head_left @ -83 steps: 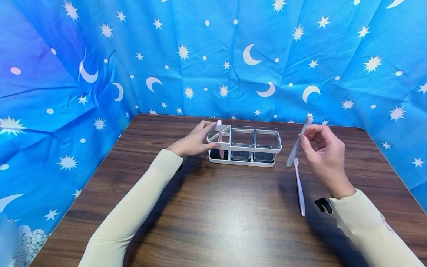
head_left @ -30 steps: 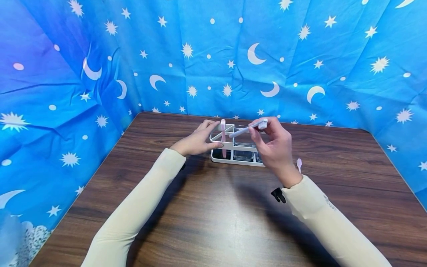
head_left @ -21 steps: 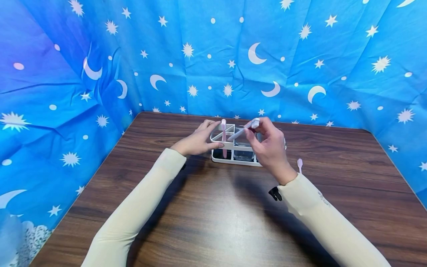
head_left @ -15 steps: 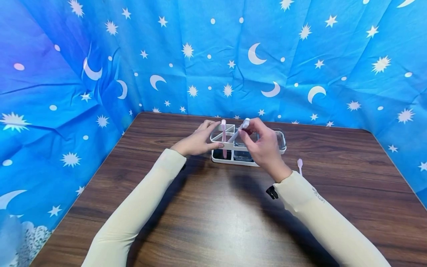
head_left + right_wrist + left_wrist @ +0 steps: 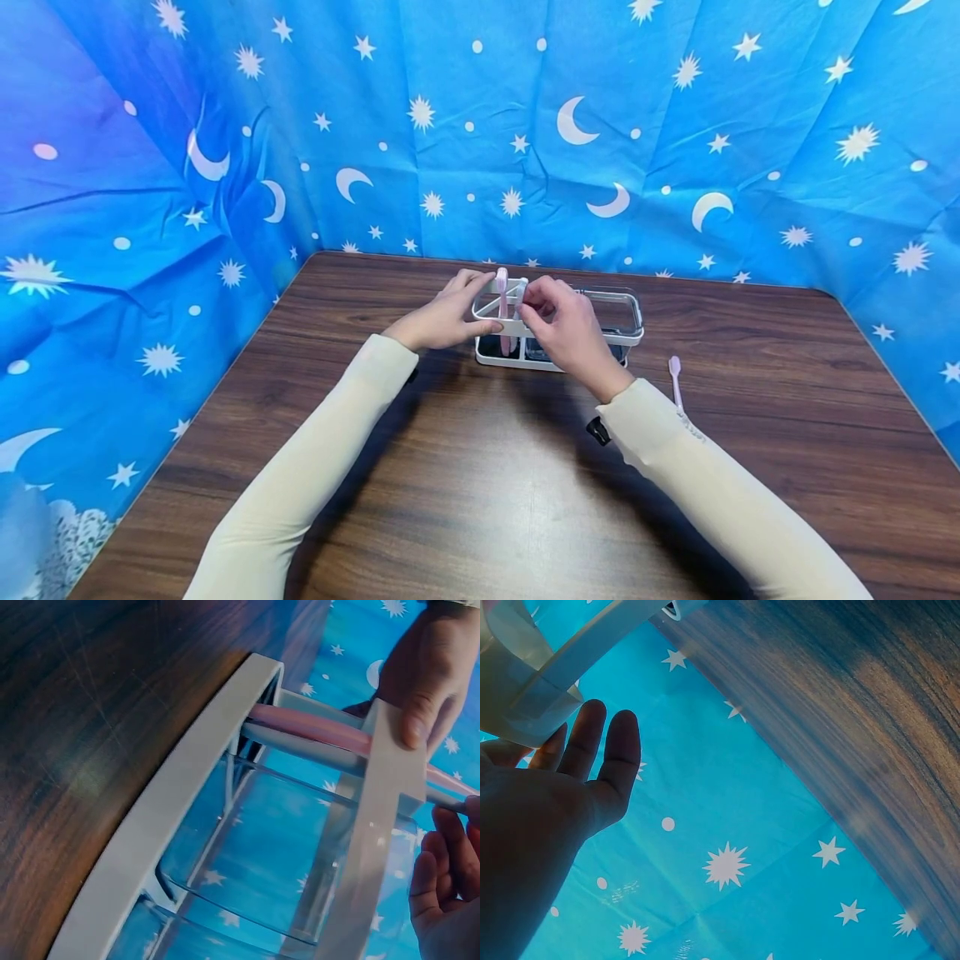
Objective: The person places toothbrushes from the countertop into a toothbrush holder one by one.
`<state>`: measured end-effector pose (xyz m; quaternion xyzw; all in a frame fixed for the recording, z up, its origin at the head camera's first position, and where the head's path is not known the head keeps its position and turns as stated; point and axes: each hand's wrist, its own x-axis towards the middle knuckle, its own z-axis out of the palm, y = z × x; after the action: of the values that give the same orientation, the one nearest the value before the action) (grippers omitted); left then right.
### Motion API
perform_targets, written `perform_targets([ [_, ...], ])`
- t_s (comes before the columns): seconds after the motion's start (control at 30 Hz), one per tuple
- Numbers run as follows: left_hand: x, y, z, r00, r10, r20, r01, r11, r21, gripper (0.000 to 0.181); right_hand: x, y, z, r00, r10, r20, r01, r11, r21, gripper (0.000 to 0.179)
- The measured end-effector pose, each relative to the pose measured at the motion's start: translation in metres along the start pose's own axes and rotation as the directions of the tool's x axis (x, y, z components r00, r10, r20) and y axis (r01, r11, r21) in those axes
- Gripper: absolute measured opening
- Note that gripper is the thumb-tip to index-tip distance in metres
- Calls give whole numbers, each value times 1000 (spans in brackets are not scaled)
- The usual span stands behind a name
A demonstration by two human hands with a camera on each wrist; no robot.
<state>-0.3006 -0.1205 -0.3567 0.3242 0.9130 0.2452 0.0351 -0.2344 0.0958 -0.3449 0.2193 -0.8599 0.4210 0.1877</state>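
Head view has the grey toothbrush [image 5: 521,297], slanted across the white holder [image 5: 624,340] a moment ago, now almost upright in the holder's left end, just beside the pink toothbrush [image 5: 502,287]; which side of the diagonal divider it entered I cannot tell. The right hand [image 5: 573,329] has moved left and down with it, thumb and fingers curled in, pinching the brush near its head. Right wrist view shows 2 handles side by side inside the frame, so the placing looks nearly complete, though the fingers have not let go. The left hand [image 5: 442,315] has stayed put, gripping the holder's end with its thumb on the front rim and its other fingers, loosely bent, behind. 1 lilac toothbrush [image 5: 676,379] lies on the table [image 5: 465,467] right of the holder, so that brush remains outside it.
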Motion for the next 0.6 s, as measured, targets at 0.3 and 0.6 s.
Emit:
perform_targets([
  [0.3, 2, 0, 1, 1000, 4, -1, -4, 1000, -3, 84, 0, -3, 0, 997, 58, 43, -58, 998, -21, 19],
  [0.6, 0, 2, 0, 1000, -13, 8, 13, 1000, -3, 84, -17, 6, -13, 1000, 10, 2, -10, 998, -63, 32],
])
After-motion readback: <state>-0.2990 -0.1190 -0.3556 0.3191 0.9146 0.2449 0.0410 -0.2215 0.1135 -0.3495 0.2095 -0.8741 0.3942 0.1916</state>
